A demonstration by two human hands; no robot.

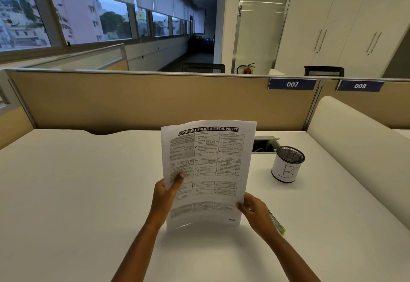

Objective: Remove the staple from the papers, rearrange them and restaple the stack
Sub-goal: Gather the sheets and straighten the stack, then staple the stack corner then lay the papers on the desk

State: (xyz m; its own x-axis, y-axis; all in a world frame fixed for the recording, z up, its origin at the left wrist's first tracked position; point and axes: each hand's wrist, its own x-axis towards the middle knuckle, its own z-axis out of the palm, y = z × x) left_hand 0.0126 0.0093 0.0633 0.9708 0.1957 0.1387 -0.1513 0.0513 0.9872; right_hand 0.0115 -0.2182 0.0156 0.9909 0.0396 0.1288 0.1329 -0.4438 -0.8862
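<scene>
The left hand (165,195) pinches the papers' (208,170) left edge while the right hand (253,212) grips the lower right corner, holding them upright over the desk (88,193), left of the cup (287,164), probably to square the stack. No staple is visible.

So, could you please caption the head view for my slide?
Both hands, left and right, hold the printed papers upright above the white desk.

Mesh pen cup (288,164) marked "B", desk (77,193) right; extinguisher (246,68) bkgd.
</scene>
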